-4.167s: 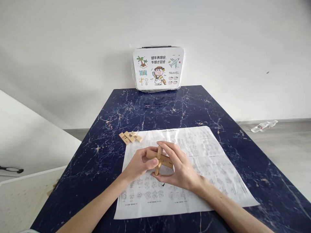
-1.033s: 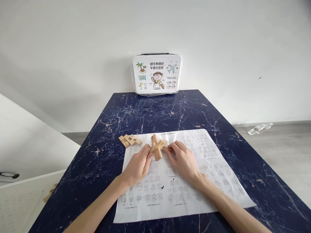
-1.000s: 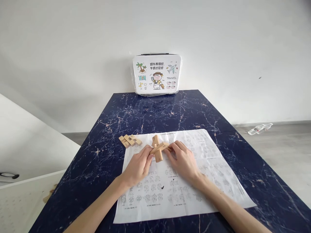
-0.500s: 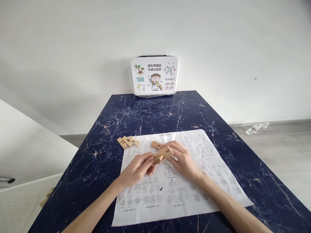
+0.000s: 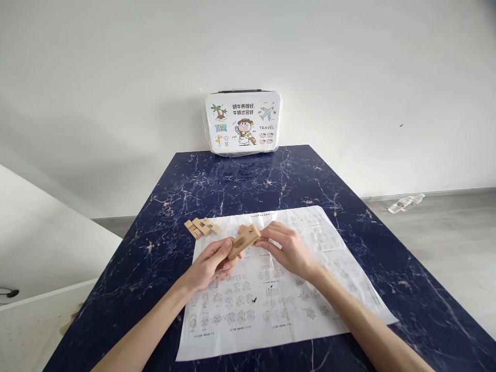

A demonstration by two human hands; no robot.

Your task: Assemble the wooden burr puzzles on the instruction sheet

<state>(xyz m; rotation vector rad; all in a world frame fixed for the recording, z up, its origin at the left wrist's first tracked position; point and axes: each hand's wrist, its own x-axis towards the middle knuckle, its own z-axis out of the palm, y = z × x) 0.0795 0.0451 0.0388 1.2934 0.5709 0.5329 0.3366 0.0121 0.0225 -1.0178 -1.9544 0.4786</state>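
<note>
A notched wooden bar (image 5: 244,241) is held slanted above a white printed sheet (image 5: 279,289). My left hand (image 5: 211,263) grips its near end with curled fingers. My right hand (image 5: 284,248) pinches its far end. Just behind the bar a second wooden piece (image 5: 243,229) lies on the sheet. A small group of wooden pieces (image 5: 201,227) rests on the dark blue marble table (image 5: 155,258), left of the sheet's far corner.
A white cartoon-printed case (image 5: 242,123) stands against the wall at the table's far edge. A plastic bottle (image 5: 405,203) lies on the grey floor to the right. A white surface (image 5: 34,315) sits low to the left.
The crossed wooden assembly has come apart: one piece now lies on the sheet, and both hands hold a single bar, which has tilted and moved slightly left.
</note>
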